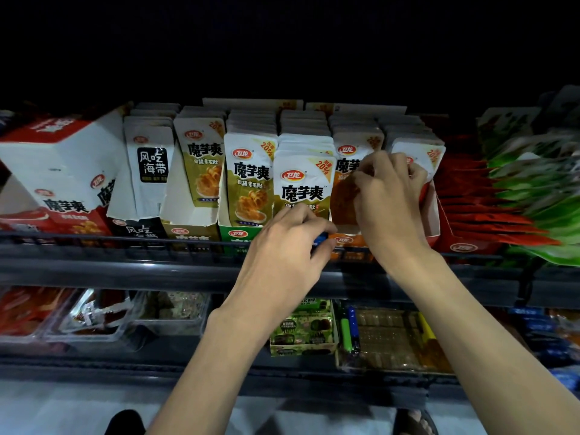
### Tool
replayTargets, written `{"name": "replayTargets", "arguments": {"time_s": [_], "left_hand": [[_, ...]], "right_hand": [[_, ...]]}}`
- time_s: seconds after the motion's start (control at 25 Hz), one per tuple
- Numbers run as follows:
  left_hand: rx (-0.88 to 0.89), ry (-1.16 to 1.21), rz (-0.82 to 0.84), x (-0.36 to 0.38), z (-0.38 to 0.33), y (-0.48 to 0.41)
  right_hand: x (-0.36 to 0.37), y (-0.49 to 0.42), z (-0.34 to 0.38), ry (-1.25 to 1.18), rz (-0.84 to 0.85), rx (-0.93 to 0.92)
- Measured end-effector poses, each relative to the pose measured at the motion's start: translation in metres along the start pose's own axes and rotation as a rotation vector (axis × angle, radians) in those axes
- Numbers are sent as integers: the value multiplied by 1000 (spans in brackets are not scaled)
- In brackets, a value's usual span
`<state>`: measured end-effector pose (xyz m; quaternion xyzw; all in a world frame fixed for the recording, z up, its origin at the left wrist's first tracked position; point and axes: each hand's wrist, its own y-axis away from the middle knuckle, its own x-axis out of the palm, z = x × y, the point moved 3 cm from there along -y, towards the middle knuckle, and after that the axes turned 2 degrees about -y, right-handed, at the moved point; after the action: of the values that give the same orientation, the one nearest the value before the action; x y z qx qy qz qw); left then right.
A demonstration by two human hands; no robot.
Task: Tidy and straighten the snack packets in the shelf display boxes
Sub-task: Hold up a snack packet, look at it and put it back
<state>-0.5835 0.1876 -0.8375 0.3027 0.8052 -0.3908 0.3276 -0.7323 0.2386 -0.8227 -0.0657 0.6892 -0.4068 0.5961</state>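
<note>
Rows of white snack packets stand upright in open display boxes on the upper shelf. My right hand reaches into the orange display box and pinches the front orange-printed packet with curled fingers. My left hand is at the shelf's front rail, below the front olive-green packet, with its fingers curled around a small blue object. More olive-green packets fill the green display box to the left. Another white packet row stands right of my right hand.
A black-label packet box and a tilted white-and-red carton sit at the left. Red and green packets lie fanned at the right. A dark wire rail fronts the shelf. The lower shelf holds clear tubs and small snack boxes.
</note>
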Motion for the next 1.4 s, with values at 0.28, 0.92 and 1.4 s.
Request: {"name": "replayTargets", "arguments": {"time_s": [0.28, 0.92, 1.4], "left_hand": [[-18, 90, -78, -7, 5, 0], [-447, -324, -277, -61, 56, 21], [-415, -257, -278, -65, 61, 23]], "right_hand": [[-39, -7, 11, -506, -267, 37], [-35, -18, 109, -263, 34, -166], [-25, -13, 116, -297, -114, -152]]}}
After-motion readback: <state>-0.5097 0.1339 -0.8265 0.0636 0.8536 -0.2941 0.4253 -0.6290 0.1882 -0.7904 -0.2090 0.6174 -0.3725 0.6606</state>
